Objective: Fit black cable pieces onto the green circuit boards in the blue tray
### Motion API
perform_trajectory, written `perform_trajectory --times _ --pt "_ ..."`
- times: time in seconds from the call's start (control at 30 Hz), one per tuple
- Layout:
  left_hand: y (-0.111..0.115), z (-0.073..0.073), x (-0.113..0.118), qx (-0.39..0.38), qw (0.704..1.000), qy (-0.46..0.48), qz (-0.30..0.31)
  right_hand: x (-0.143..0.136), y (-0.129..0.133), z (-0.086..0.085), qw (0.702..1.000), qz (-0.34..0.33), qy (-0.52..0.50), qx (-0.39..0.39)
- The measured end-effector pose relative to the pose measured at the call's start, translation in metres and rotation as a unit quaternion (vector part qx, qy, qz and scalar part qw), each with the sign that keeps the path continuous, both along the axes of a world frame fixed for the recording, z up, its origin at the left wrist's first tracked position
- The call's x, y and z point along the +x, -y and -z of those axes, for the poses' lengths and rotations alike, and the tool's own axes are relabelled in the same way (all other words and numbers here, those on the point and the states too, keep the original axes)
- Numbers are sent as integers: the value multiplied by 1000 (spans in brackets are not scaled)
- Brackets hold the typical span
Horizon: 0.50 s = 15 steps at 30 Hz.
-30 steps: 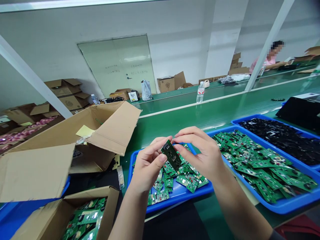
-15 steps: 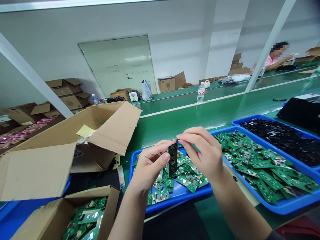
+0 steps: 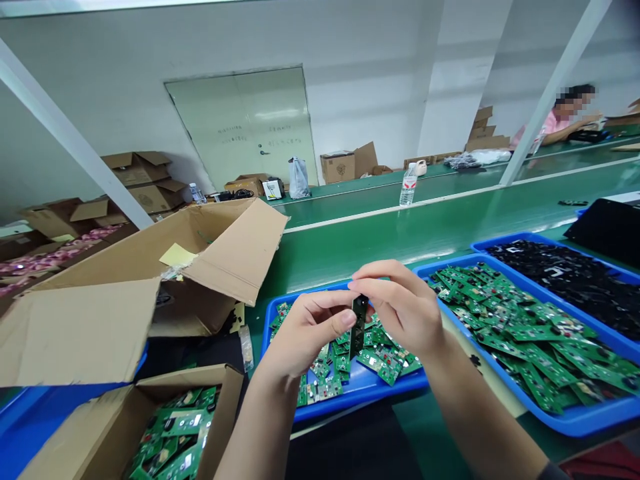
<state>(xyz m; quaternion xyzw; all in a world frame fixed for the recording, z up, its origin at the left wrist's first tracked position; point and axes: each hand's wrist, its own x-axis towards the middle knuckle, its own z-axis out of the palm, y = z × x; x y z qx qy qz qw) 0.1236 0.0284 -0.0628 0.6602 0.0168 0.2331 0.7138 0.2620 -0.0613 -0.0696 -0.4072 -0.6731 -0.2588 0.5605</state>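
My left hand (image 3: 313, 330) is closed on a narrow circuit board (image 3: 358, 327), thumb on its near face. The board stands upright, dark face towards me. At its top end my right hand (image 3: 405, 307) is closed in a pinch, fingertips touching the board. A small black part that showed between those fingertips is now mostly covered by them. Beneath both hands lies a blue tray (image 3: 350, 402) with many loose green circuit boards (image 3: 383, 363).
On the right, one blue tray (image 3: 565, 423) holds piled green boards, another blue tray (image 3: 525, 237) black parts. An open carton (image 3: 225, 267) and a smaller box (image 3: 227, 403) of boards stand left. A water bottle (image 3: 408, 185) and a co-worker (image 3: 560, 123) are farther back.
My right fingertips have come down onto the board's top end, covering the small black part. The board has turned more edge-on. The whole view has shifted slightly.
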Motion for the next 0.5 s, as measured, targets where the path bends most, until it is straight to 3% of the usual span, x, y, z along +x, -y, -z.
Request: perform_trajectory --times 0.13,0.27,0.4,0.5 --pt "-2 2 -3 55 994 68 -67 -1 -1 0 1000 -19 -16 -9" --pt "-3 1 -8 184 967 96 -150 -5 -3 4 998 -39 -40 -9" --pt "-5 -1 -10 343 904 107 -231 -12 -1 5 985 -72 -155 -19" --pt "-6 -2 -11 474 821 133 -290 -14 4 2 950 -89 -284 -99"
